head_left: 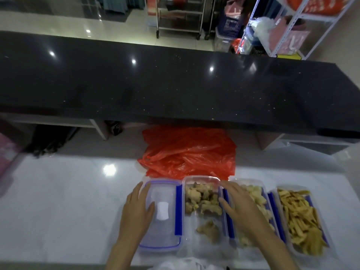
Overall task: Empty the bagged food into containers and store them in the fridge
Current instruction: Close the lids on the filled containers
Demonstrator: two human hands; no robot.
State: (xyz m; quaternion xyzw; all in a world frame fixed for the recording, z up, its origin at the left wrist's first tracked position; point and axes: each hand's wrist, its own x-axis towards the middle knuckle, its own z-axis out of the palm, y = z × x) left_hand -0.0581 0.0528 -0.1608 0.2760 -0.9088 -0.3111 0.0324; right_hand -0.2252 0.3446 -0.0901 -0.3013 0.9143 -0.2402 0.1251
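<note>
Three clear containers with blue clips stand in a row on the white counter (68,201). The left container (202,179) holds brown battered pieces, the middle container (255,191) pale yellow chunks, and the right container (298,213) golden fried sticks. A clear lid (163,228) with a blue seal lies flat to the left of them. My left hand (137,209) grips the lid's left edge, thumb on top. My right hand (238,205) lies spread over the rim between the left and middle containers, holding nothing. An empty red plastic bag (189,152) lies behind the containers.
A raised black countertop (175,84) runs across just beyond the white counter. A white plastic bag (187,265) shows at the near edge. Metal shelving (303,26) with bags and a wheeled rack (179,20) stand on the floor beyond.
</note>
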